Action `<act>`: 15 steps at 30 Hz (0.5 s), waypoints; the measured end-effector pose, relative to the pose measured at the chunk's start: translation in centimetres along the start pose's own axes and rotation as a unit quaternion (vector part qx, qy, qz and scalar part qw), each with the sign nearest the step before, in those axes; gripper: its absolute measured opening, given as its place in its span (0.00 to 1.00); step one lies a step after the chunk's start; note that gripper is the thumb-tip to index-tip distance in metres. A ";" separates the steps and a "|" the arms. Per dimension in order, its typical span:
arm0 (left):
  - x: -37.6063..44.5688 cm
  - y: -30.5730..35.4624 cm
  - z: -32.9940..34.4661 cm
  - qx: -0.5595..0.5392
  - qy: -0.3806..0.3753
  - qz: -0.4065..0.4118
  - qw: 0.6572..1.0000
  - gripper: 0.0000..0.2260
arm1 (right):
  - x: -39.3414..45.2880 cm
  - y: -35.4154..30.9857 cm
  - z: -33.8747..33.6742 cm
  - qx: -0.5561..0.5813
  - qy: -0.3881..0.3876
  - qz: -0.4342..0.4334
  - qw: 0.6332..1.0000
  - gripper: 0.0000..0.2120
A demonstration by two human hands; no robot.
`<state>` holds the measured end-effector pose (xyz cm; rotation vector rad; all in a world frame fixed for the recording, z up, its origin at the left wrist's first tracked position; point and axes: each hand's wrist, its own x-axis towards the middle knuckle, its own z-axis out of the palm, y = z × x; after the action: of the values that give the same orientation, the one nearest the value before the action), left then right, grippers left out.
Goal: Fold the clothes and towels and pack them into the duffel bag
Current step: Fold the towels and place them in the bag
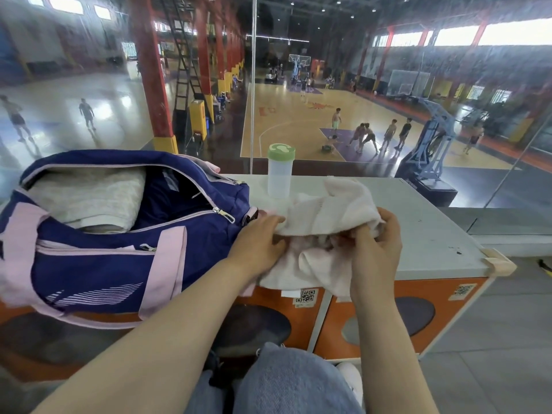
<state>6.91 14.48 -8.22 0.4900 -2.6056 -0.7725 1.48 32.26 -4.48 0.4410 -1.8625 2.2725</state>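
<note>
A navy and pink duffel bag [98,264] lies unzipped on the left of the grey cabinet top [430,234]. A folded whitish towel [86,198] sits inside its left half; the right half looks dark. A crumpled pale pink towel [325,210] lies just right of the bag and hangs over the front edge. My left hand [257,243] pinches the towel's left edge. My right hand [376,243] grips bunched cloth on its right side.
A clear plastic bottle with a green lid [280,174] stands behind the towel near the back edge. A glass wall rises right behind the cabinet, overlooking a basketball hall. The orange cabinet front [388,309] is below, and my knee [283,380] is in front of it.
</note>
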 end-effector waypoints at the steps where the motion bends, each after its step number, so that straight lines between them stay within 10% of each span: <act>1: 0.0 -0.4 0.4 0.044 0.007 0.004 0.999 0.16 | 0.2 -0.1 -0.1 0.016 0.004 0.010 1.000 0.06; 5: 0.0 -0.5 0.8 0.092 0.040 0.004 0.995 0.09 | 1.0 -0.1 -0.6 0.044 0.030 0.033 0.998 0.06; 9: 0.3 1.1 -1.0 -0.166 0.120 -0.087 0.975 0.11 | 2.7 -0.2 -0.7 0.009 0.114 0.028 0.993 0.08; 15: 1.1 3.0 -4.0 -0.579 0.164 -0.176 0.779 0.09 | 5.1 -0.6 0.5 -0.123 0.087 -0.027 0.988 0.11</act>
<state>7.08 14.56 -3.13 0.6084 -1.2972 -1.9537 -3.09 31.66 -2.13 0.2441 -1.9798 1.9431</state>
